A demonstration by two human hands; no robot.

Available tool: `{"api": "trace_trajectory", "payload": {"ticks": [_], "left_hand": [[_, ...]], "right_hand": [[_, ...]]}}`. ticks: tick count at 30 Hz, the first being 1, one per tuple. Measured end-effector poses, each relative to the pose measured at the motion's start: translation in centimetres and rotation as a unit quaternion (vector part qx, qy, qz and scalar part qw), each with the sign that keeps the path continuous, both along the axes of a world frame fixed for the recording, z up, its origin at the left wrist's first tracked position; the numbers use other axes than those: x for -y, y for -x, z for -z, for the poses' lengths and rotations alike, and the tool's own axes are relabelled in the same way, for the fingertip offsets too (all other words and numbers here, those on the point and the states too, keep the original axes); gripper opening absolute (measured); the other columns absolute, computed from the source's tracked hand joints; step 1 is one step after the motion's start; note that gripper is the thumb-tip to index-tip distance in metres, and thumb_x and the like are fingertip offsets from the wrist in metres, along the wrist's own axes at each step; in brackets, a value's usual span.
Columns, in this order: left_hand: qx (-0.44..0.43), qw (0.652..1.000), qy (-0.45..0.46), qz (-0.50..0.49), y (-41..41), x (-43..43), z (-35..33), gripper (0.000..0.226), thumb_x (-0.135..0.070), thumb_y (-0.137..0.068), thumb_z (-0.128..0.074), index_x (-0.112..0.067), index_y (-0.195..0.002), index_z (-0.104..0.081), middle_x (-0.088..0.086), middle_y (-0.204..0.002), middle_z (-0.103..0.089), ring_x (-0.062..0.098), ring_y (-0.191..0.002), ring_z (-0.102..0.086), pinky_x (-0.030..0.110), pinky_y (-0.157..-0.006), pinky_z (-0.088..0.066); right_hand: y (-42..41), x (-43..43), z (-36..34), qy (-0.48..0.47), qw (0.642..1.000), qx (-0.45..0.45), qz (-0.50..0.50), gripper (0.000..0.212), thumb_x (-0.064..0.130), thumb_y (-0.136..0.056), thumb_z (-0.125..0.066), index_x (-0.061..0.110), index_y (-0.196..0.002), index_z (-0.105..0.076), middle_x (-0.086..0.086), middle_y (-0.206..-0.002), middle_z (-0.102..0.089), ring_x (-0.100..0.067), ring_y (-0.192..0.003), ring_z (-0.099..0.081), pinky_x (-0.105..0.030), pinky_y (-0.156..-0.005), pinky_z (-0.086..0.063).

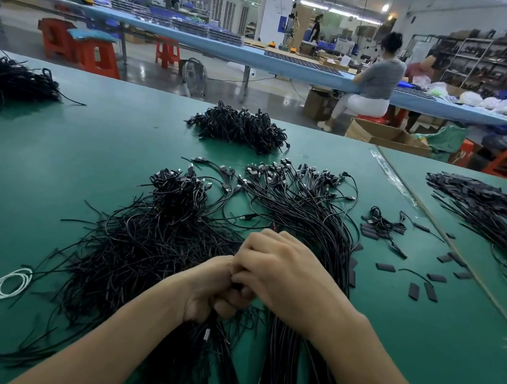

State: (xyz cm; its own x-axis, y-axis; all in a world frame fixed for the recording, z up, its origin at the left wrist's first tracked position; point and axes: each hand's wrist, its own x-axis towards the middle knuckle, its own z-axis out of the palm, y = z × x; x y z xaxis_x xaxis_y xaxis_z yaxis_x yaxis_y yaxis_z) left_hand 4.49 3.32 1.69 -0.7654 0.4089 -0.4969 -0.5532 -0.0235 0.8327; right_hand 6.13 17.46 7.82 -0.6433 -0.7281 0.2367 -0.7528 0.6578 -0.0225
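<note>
Both my hands meet low in the middle of the green table [62, 173], above a spread of thin black cables. My left hand [208, 289] grips a bundle of black cables [210, 342] that hangs down toward me. My right hand [279, 265] lies curled over the left one, its fingers closed at the same spot; what they pinch is hidden. A fan of black cables with plug ends [300, 202] spreads out beyond my hands. A tangled heap of black cables [148, 243] lies to the left.
A coiled cable pile [240, 127] sits farther back, another [12, 82] at far left. Short black sleeve pieces [416, 288] are scattered at right, with a further heap [486, 205] beyond a table seam. A white wire loop [9, 283] lies at left. People work at a far bench.
</note>
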Motion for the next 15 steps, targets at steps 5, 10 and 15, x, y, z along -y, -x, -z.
{"api": "trace_trajectory", "payload": {"ticks": [5, 10, 15], "left_hand": [[0.031, 0.994, -0.091, 0.058, 0.5, 0.5, 0.0, 0.057, -0.069, -0.088, -0.049, -0.022, -0.055, -0.048, -0.006, -0.053, -0.039, 0.003, -0.037, -0.026, 0.012, -0.03, -0.018], [-0.128, 0.974, -0.036, 0.186, -0.1, 1.5, -0.4, 0.038, -0.026, -0.067, -0.083, -0.018, -0.086, -0.051, -0.007, -0.064, -0.036, 0.003, -0.049, -0.029, 0.014, -0.037, -0.022], [-0.136, 0.97, 0.065, 0.19, -0.5, 0.9, -0.3, 0.025, 0.004, -0.084, -0.07, -0.009, -0.095, -0.051, -0.005, -0.058, -0.039, 0.003, -0.046, -0.033, 0.015, -0.037, -0.023]], "right_hand": [[0.4, -0.7, 0.8, 0.141, 0.978, 0.121, 0.093, 0.009, 0.028, -0.091, -0.066, 0.023, -0.085, -0.066, 0.013, -0.088, -0.061, -0.006, -0.087, -0.054, -0.027, -0.086, -0.042], [0.7, -1.2, 1.0, 0.173, 0.95, 0.222, 0.137, 0.006, 0.03, -0.089, -0.069, 0.026, -0.085, -0.068, 0.013, -0.085, -0.064, -0.003, -0.084, -0.06, -0.032, -0.078, -0.052], [-0.3, -0.8, 0.8, 0.093, 0.981, 0.14, 0.093, 0.009, 0.032, -0.091, -0.065, 0.031, -0.095, -0.057, 0.014, -0.093, -0.057, -0.005, -0.09, -0.049, -0.019, -0.077, -0.03]]}}
